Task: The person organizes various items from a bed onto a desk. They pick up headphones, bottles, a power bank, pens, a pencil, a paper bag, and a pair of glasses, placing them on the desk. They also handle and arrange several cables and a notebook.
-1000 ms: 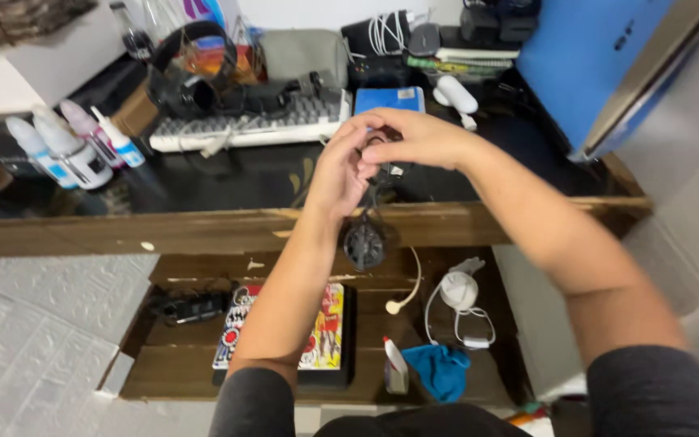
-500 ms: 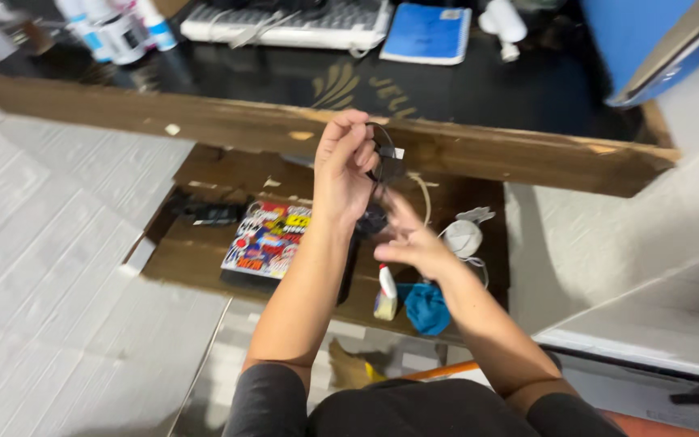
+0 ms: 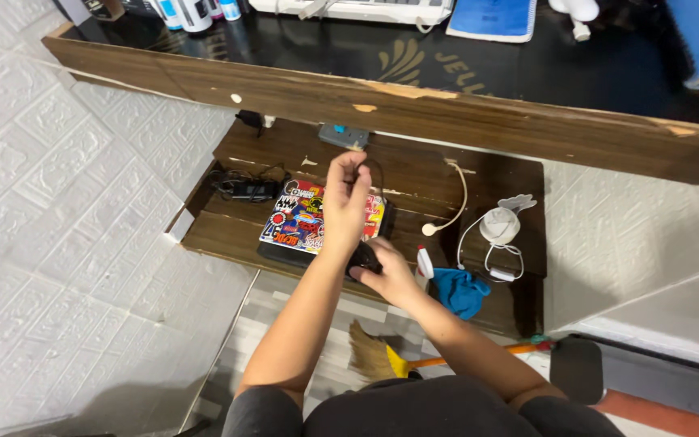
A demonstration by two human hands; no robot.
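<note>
1. Two hands have dropped from the desk edge down over the lower shelf (image 3: 519, 174) since half a second ago, and the camera now looks further under the desk.
2. I see the left hand (image 3: 348, 194) raised, its fingertips pinched on a thin black cable (image 3: 379, 171) that loops beside it; earlier the same pinch sat level with the desk's wooden edge (image 3: 414, 109).
3. The right hand (image 3: 387, 273) is lower, curled round a small dark round object (image 3: 363, 257); what it is I cannot make out. Earlier that hand was more open under it.
4. The shelf holds a sticker-covered black box (image 3: 305, 218) just behind the hands, a black adapter with cord (image 3: 248, 189) to its left, a white round charger with cable (image 3: 498, 226), a blue cloth (image 3: 459, 291) and a small white spray bottle (image 3: 424, 267).
5. The desk top is cut off at the upper edge: only parts of the white keyboard (image 3: 366, 10), the blue notebook (image 3: 491, 16) and the bottles (image 3: 192, 11) show.
6. A broom (image 3: 382, 360) lies on the floor, partly hidden by my right forearm.
</note>
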